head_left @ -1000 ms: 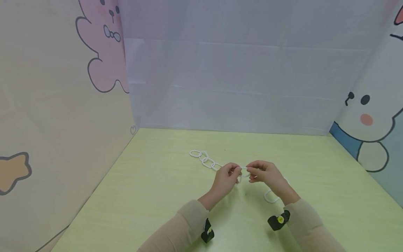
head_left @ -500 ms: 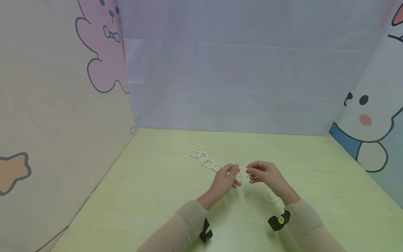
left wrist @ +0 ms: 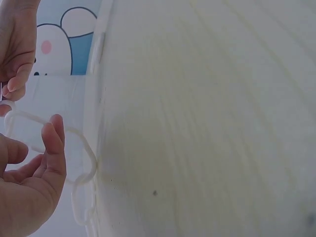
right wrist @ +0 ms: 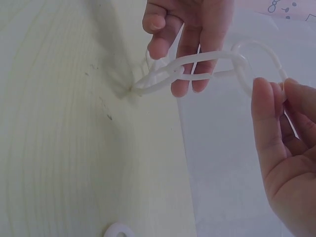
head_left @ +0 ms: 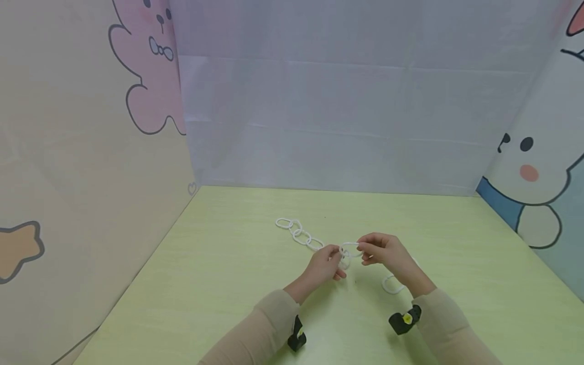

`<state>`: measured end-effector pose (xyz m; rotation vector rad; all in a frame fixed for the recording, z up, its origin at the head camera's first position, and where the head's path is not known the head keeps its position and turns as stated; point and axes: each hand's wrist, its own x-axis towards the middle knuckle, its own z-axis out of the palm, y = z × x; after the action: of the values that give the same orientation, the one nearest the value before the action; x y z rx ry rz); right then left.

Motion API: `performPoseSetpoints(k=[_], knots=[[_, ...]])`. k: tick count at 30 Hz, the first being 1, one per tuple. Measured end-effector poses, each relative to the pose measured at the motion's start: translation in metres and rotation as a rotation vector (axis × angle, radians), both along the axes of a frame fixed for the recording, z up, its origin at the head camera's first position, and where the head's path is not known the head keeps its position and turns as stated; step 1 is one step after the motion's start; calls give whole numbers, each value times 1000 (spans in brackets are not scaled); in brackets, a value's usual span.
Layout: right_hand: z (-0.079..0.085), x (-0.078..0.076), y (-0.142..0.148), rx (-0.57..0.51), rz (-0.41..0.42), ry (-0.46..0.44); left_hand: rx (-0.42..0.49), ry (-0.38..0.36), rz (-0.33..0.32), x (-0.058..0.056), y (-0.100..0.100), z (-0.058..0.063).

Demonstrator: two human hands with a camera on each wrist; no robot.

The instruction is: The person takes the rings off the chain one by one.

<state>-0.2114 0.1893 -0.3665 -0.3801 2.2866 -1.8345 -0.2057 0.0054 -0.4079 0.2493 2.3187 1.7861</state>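
A white plastic chain (head_left: 309,241) runs from the far middle of the table toward my hands. In the right wrist view, my right hand (right wrist: 291,143) pinches its end link (right wrist: 270,53) between thumb and fingers. The adjoining link (right wrist: 207,56) hangs from it, crossing in front of the left hand's fingers. My left hand (head_left: 322,266) is just left of the raised links, its thumb apart from its loosely extended fingers in the left wrist view. Another white link (head_left: 384,287) lies on the table below the right wrist, partly hidden by it.
The pale yellow-green table (head_left: 219,289) ends at a plain whitish back sheet (head_left: 319,126). Side sheets with cartoon prints (head_left: 529,172) stand left and right. A small black camera (head_left: 403,320) is worn on each wrist under the beige sleeves (head_left: 440,317).
My left hand has moved slightly down and left, away from the right fingertips, and its grip on the link has loosened. The right hand stays in place, holding the end link.
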Motion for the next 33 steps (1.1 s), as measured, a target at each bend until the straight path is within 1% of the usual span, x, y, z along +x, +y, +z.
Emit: performPoseSetpoints(k=[3, 5, 11, 17, 21, 29, 33], knots=[[0, 0, 0, -4, -3, -1, 9, 9, -15, 0, -1, -1], [0, 0, 0, -9, -3, 0, 0, 22, -19, 0, -1, -1], [1, 0, 1, -5, -4, 5, -33, 49, 5, -2, -3, 1], [2, 2, 3, 13, 1, 17, 7, 66, 8, -2, -7, 5], [3, 4, 6, 19, 10, 14, 36, 67, 5, -2, -6, 6], [0, 4, 10, 4, 22, -5, 30, 113, 7, -2, -5, 8], [-2, 4, 11, -11, 16, -27, 51, 112, -1, -2, -5, 9]])
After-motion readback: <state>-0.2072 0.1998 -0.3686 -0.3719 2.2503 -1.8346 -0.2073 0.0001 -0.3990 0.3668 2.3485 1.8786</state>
